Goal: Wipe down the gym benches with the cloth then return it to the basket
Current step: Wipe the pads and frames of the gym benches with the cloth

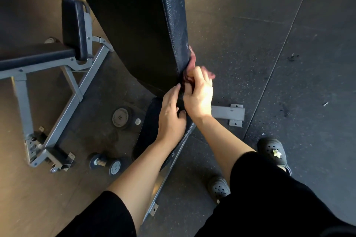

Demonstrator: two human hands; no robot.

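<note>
— Cloth (192,63), dark red: where is it?
— Bunched in the right hand (199,94), whose fingers curl round it, pressed on the side edge of the black bench backrest (171,25).
— And the left hand (170,115)?
— Just beside the grip, fingers straight, touching the backrest's lower end above the seat pad (148,121).

Both forearms extend forward, bare below dark sleeves. The right hand (199,94) is ahead of and just beside the left, back of hand toward the camera, fingers curled and gripping the cloth (192,63). The left hand (170,115) lies palm down, fingers straight and together, thumb spread toward the right wrist.
</note>
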